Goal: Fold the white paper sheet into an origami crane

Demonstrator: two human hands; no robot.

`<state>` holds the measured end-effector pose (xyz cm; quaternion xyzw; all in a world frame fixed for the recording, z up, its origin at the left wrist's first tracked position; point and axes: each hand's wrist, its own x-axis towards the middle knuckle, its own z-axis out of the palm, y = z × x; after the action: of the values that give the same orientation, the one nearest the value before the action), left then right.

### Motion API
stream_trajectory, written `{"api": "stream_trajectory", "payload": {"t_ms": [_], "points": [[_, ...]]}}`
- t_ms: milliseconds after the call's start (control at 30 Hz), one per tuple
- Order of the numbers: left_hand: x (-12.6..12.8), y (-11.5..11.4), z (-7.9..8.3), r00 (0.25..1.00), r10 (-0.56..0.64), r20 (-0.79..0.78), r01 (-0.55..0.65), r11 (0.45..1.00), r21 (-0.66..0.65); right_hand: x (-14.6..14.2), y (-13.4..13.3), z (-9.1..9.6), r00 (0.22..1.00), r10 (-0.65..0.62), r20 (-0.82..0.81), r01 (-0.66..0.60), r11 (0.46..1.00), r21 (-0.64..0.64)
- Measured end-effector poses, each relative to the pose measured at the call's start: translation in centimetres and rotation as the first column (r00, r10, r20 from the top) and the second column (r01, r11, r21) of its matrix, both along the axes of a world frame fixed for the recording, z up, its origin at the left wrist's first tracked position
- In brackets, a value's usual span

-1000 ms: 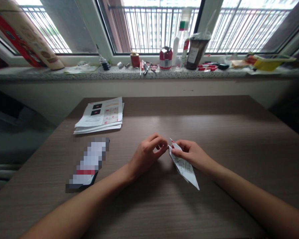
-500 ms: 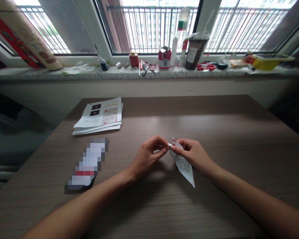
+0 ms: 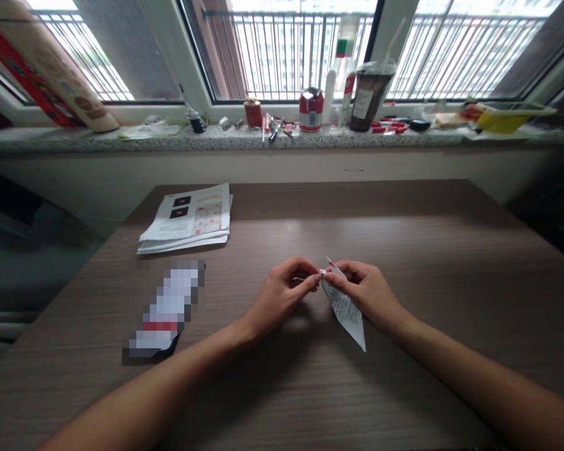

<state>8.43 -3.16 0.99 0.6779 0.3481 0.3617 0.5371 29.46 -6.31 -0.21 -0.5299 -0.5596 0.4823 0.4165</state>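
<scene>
A folded piece of printed paper (image 3: pixel 348 313) is held above the table, its pointed lower end hanging toward me and a thin tip sticking up at the top. My right hand (image 3: pixel 369 288) pinches it between thumb and fingers near its upper left edge. My left hand (image 3: pixel 286 288) grips a small white end of the same paper between thumb and fingertips, close against the right thumb. The fingers hide most of the fold there.
Left of my hands a phone (image 3: pixel 167 310) with a blurred screen lies on the brown table (image 3: pixel 282 388). Behind it sits a stack of printed sheets (image 3: pixel 188 216). Along the stone windowsill (image 3: pixel 160 143) stand a red can (image 3: pixel 311 109), a drink cup (image 3: pixel 369 97) and a yellow container (image 3: pixel 502 119).
The left fingers have shifted slightly, with the thumb a little lower and more spread along the paper's end. The paper has tilted very slightly; the right hand is nearly still.
</scene>
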Motion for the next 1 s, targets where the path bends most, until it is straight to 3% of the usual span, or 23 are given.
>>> {"api": "stream_trajectory", "payload": {"t_ms": [467, 667, 1000], "points": [[0.15, -0.02, -0.13, 0.999, -0.028, 0.022, 0.029, 0.999, -0.019, -0.10, -0.18, -0.11, 0.995, 0.029, -0.098, -0.032, 0.999, -0.023], [0.28, 0.00, -0.20, 0.999, -0.030, 0.035, 0.031, 0.999, -0.024, -0.01, -0.05, -0.15, 0.996, 0.053, -0.065, -0.053, 0.999, 0.002], [0.27, -0.11, 0.07, 0.992, -0.119, -0.053, 0.115, 0.991, -0.072, 0.09, -0.02, -0.21, 0.996, -0.003, -0.091, 0.006, 0.999, 0.036]]}}
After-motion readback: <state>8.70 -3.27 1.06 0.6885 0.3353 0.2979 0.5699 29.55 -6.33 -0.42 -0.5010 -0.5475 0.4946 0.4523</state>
